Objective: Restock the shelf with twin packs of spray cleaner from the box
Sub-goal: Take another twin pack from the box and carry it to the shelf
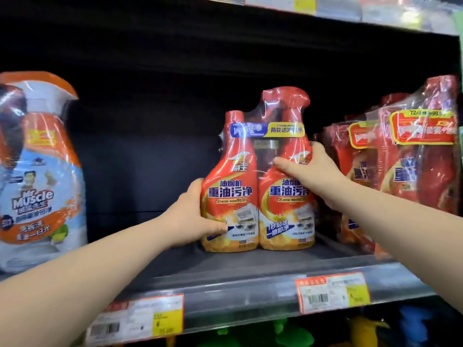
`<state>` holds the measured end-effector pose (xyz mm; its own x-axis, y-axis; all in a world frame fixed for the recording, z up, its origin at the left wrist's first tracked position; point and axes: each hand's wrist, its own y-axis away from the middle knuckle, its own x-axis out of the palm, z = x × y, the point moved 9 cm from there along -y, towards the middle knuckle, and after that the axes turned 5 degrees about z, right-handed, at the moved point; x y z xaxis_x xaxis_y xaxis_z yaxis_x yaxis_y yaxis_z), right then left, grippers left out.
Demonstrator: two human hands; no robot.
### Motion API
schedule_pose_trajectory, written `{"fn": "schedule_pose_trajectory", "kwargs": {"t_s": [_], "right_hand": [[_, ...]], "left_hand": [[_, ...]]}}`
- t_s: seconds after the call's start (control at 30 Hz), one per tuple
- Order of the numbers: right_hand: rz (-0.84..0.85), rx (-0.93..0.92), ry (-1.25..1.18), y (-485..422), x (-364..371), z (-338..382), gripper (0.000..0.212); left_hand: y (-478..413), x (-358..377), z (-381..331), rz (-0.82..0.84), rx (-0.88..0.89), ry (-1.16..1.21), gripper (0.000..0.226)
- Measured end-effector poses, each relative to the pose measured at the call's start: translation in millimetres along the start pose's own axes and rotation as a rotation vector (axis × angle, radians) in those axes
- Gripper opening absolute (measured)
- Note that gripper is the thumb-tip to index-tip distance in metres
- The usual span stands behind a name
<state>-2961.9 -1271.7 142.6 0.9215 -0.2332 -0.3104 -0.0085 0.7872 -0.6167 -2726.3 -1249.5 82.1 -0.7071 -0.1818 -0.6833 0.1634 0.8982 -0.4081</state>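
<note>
Lit brightly from front. Noted deep shadow over matte black shelf back panel point(150, 146). Logged white glare streaks on red-orange shrink-wrapped twin pack of spray bottles point(240, 194). Found red film-wrapped packs at right point(413, 159) blurred, frame edges bowed.

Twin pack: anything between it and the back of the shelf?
Nothing visible. Behind the twin pack, held by left hand and right hand, the shelf is dark and open; matching packs stand only to its right.
</note>
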Motion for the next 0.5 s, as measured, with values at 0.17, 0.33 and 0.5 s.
{"fn": "schedule_pose_trajectory", "kwargs": {"t_s": [0.17, 0.33, 0.5], "right_hand": [[0.174, 0.114, 0.03, 17, 12, -29, 0.085], [0.154, 0.13, -0.023, -1, 16, -42, 0.072], [0.145, 0.126, -0.075, -19, 27, -53, 0.076]], "left_hand": [[18, 17, 50, 0.342, -0.233, -0.526, 0.104], [25, 28, 55, 0.453, -0.272, -0.581, 0.076], [24, 29, 56, 0.447, -0.29, -0.618, 0.068]]}}
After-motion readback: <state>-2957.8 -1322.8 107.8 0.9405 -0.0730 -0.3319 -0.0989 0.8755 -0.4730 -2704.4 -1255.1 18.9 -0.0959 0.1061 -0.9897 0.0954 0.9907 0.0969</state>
